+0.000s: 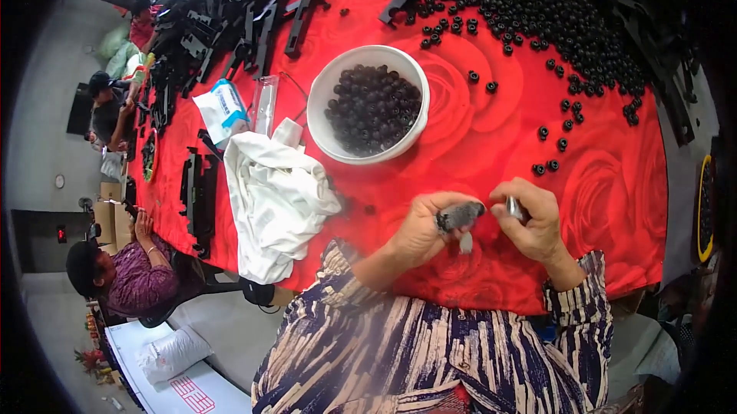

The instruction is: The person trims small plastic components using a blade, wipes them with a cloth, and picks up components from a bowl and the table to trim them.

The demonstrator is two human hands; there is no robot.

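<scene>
I'm looking in on what seems an assembly workshop: small black rollers [568,38] and black brackets [265,30] heaped across a rose-print tablecloth [606,184], a purple-clad co-worker [142,283] at its edge.

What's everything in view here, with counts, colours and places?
Tablecloth: one, red with roses, across the table
Bowl: one, white, upper middle
Small round parts: many, black, in the bowl
Loose round parts: many, black, mostly upper right
Long parts: many, black, mostly upper left
Cloth: one, white, below-left of the bowl
Packet: one, white and blue, above the cloth
Stuffed bag: one, white, lower left
Co-workers: at least three, red, dark and purple clothes, left side
Dark piece: one, grey-black, lower middle
Silvery object: one, silver, right of the dark piece
Sleeves: two, dark and cream striped, lower middle
Left hand: one, holding the dark piece
Right hand: one, holding the silvery object
</scene>
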